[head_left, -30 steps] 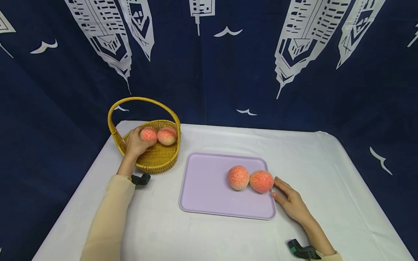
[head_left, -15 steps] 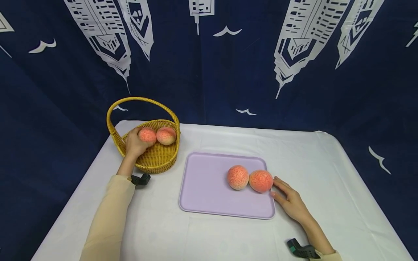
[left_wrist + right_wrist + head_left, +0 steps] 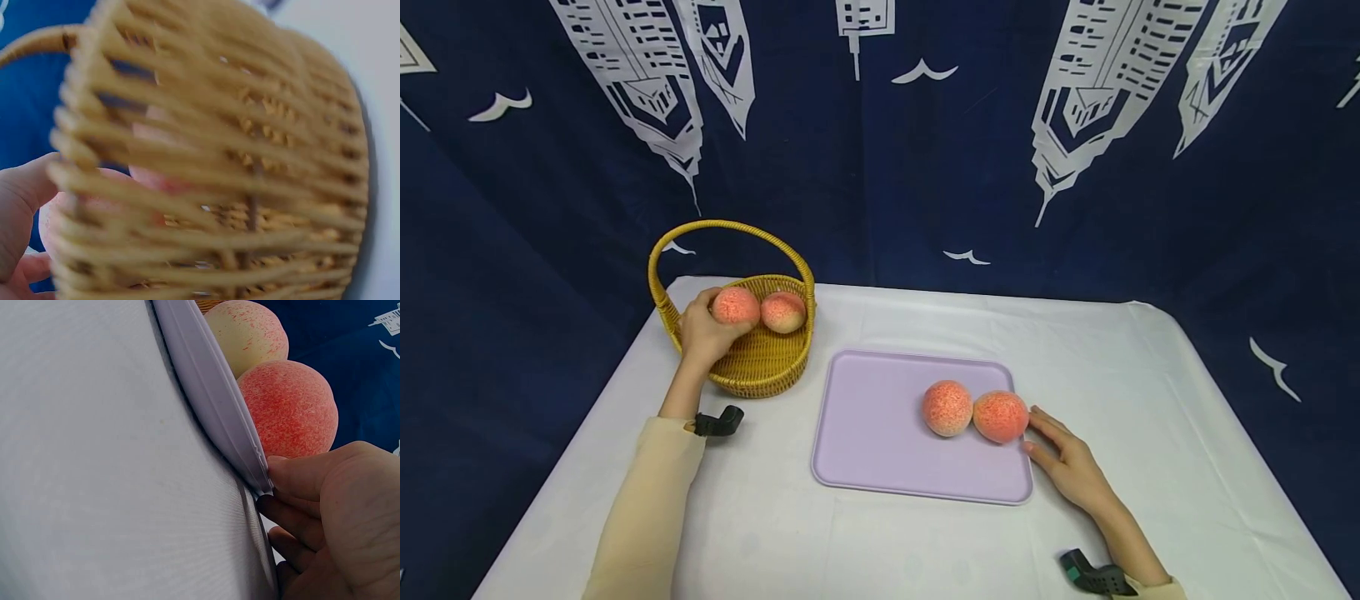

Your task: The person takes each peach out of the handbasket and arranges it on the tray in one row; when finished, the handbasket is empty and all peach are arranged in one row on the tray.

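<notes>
My left hand (image 3: pixel 702 333) grips a pinkish-orange peach (image 3: pixel 736 306) at the left side of the yellow wicker basket (image 3: pixel 760 385). A second peach (image 3: pixel 783 312) sits in the basket, just right of the held one. In the left wrist view the basket wall (image 3: pixel 250 125) hides much of the held peach (image 3: pixel 53 219). On the lilac tray (image 3: pixel 872 450) two more peaches, one nearer the middle (image 3: pixel 947 408) and one by the right edge (image 3: pixel 1001 417), lie side by side. My right hand (image 3: pixel 1075 471) rests at the tray's right edge, thumb (image 3: pixel 287 472) against its rim, close to the right-hand peach.
A tall arched handle (image 3: pixel 726 225) rises over the basket. White cloth (image 3: pixel 925 550) covers the table. A dark blue curtain (image 3: pixel 910 183) with white building prints hangs behind it.
My left hand has shifted slightly to the left with the peach, which looks a little higher and larger. The right hand and the tray's peaches have stayed put.
</notes>
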